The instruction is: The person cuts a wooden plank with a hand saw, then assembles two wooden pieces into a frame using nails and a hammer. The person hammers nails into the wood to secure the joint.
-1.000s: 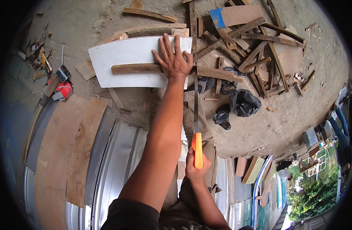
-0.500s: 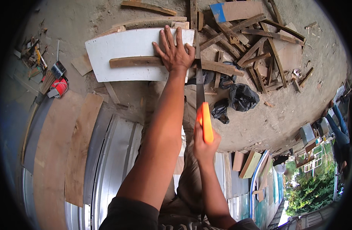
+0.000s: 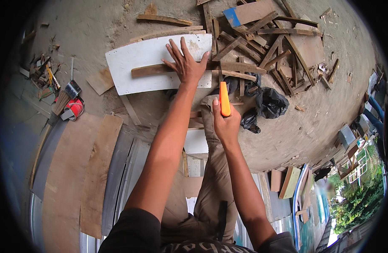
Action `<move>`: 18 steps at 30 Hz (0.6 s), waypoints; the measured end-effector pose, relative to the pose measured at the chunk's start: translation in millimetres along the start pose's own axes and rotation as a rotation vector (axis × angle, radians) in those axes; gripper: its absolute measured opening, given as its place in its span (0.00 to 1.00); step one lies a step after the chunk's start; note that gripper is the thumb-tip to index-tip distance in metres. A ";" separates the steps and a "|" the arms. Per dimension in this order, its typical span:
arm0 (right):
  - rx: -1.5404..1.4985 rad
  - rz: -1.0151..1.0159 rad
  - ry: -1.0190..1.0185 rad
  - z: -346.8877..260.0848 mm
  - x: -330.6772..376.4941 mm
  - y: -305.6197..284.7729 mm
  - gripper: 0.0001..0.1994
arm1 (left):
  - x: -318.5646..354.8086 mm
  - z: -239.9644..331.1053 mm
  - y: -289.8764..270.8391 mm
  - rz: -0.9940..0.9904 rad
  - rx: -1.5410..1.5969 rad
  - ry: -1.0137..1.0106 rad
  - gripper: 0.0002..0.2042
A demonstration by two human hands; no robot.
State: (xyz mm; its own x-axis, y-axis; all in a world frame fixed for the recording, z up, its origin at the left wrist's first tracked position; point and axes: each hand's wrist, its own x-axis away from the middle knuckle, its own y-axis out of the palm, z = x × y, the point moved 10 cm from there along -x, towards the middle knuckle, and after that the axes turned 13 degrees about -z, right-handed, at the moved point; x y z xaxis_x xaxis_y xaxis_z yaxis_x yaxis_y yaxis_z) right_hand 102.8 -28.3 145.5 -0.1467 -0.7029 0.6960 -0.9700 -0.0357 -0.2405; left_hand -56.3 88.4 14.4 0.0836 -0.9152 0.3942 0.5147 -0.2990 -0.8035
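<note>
With fingers spread, my left hand (image 3: 187, 65) presses down on a narrow wooden strip (image 3: 154, 70) that lies across a white board (image 3: 128, 63). My right hand (image 3: 227, 126) is closed around the orange handle of a handsaw (image 3: 225, 101). The saw's thin dark blade crosses the strip just beyond the board's right edge. How deep the blade sits in the wood cannot be made out. The strip's right part juts out past the blade.
A heap of old wood pieces (image 3: 272, 52) covers the far right ground, with a black plastic bag (image 3: 273, 103) nearer. A red container (image 3: 75, 107) with a brush stands at left. Long planks (image 3: 71, 168) lie near left, and leaning boards (image 3: 290, 182) stand near right.
My right hand and the saw have moved away from me, so the handle is now closer to the strip. My left hand stays on the strip, its fingers spread wider.
</note>
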 end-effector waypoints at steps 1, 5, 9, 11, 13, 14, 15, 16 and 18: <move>-0.025 -0.007 0.001 1.2 0.0 0.6 0.20 | 0.1 -14.4 5.5 -0.061 -0.033 -0.043 0.60; 0.073 0.030 0.007 0.2 2.6 -4.3 0.23 | 7.5 -38.6 25.1 -0.338 -0.065 -0.139 0.72; 0.053 0.000 0.028 -0.9 -3.0 0.6 0.24 | 5.6 -43.2 35.1 -0.460 -0.063 -0.223 0.73; 0.076 0.010 0.018 -6.5 -1.7 3.6 0.24 | 5.7 -41.9 30.7 -0.448 -0.069 -0.221 0.72; 0.072 0.026 0.018 -5.3 0.9 -2.4 0.23 | 7.4 -34.2 25.0 -0.426 -0.077 -0.211 0.71; 0.051 0.036 0.023 -1.6 2.1 -6.0 0.23 | 8.6 -33.3 22.9 -0.432 -0.079 -0.212 0.71; 0.032 0.050 0.029 -1.9 4.4 -11.4 0.23 | 9.9 -33.2 23.1 -0.441 -0.078 -0.212 0.71; 0.047 0.046 0.037 -4.0 8.3 -15.3 0.23 | 10.1 -32.7 23.5 -0.451 -0.078 -0.210 0.71; 0.078 0.037 0.059 -13.6 27.9 -20.7 0.23 | 14.7 -35.1 25.0 -0.443 -0.114 -0.207 0.70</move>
State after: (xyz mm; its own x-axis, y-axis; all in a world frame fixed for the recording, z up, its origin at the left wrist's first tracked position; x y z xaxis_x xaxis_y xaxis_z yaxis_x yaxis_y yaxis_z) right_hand 116.1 -37.4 179.0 -0.1953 -0.6615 0.7241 -0.9462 -0.0672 -0.3166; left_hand -72.2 58.0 -15.6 0.0513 -0.6242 0.7795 0.4436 -0.6851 -0.5778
